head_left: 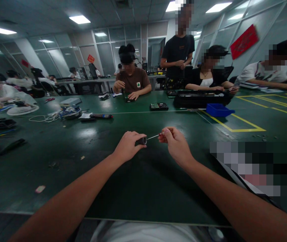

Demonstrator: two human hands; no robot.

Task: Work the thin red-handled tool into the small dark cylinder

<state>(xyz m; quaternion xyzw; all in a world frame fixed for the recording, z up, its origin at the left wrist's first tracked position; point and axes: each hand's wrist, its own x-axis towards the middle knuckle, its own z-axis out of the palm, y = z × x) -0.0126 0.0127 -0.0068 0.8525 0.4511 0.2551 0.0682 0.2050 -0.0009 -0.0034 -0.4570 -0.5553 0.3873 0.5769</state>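
Note:
My left hand (127, 146) is closed around a short black cylinder (142, 140), gripping it between thumb and fingers. The cylinder's round, hollow-looking end faces right, with a pale rim. Opposite it, my right hand (177, 144) pinches a thin metal rod (153, 136) that looks like a screwdriver shaft. Its tip points left and lies at or very close to the cylinder's end; whether it touches, I cannot tell. The fingers cover most of the rod's reddish grip end. Both hands are held over the green table (143, 188).
A blue bin (219, 110), a green circuit board (159, 106) and small loose parts (258, 137) lie beyond my right hand. Left are a red-and-black tool (101, 116), cables (46, 117) and a paper scrap (40, 189). A blurred-out object lies right. A person (133, 80) works opposite; others sit or stand around.

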